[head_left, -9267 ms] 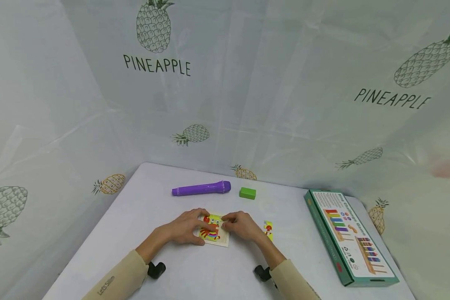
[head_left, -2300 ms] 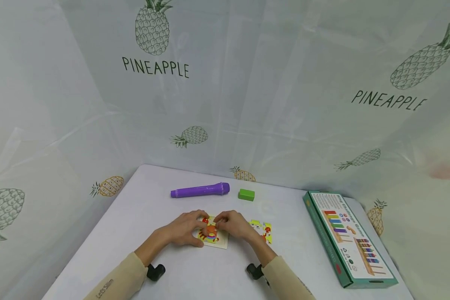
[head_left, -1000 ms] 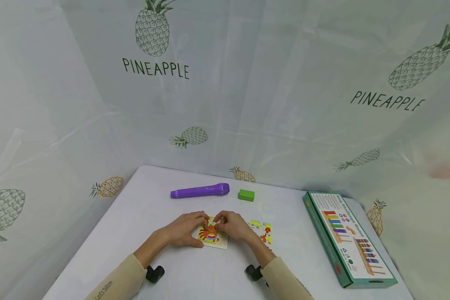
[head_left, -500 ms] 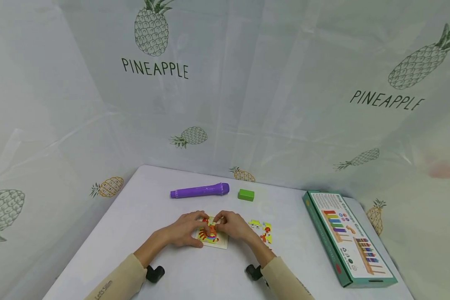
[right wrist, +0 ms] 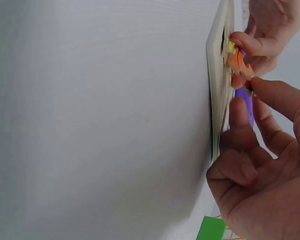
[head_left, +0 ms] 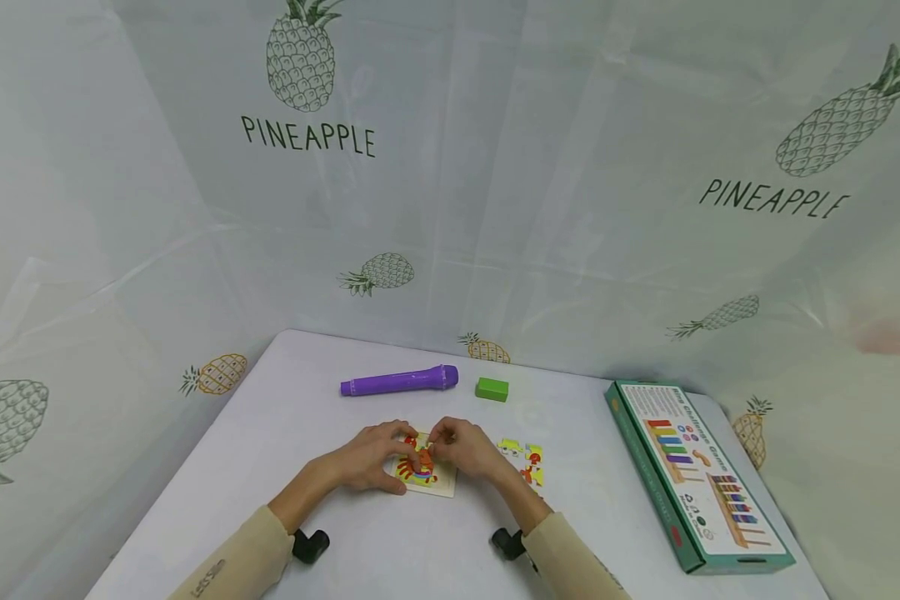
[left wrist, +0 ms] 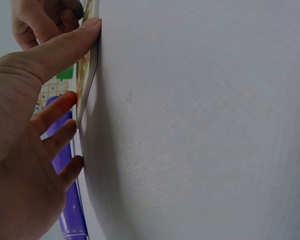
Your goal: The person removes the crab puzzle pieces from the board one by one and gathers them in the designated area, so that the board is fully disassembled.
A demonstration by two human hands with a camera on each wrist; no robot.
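Observation:
Between my hands lies a small square puzzle board (head_left: 444,486) with a pale wooden border and yellow, red and orange picture pieces. My left hand (head_left: 367,458) holds the board from the left, its thumb on the near edge and its fingers reaching across the pieces. At the board's right side my right hand (head_left: 467,450) pinches an orange puzzle piece (right wrist: 240,64) between thumb and forefinger. That piece tilts up from the board in the right wrist view, where a left fingertip comes close to it.
Right of the board lie several loose yellow and red puzzle pieces (head_left: 534,467), partly behind the right wrist. A purple toy microphone (head_left: 399,382) and a green block (head_left: 492,389) are farther back. A green game box (head_left: 701,475) stands along the right side.
Several loose pieces now lie right of the board, where fewer lay before, and the yellow piece with eyes has left the board. My right hand has risen slightly; the orange piece now tilts.

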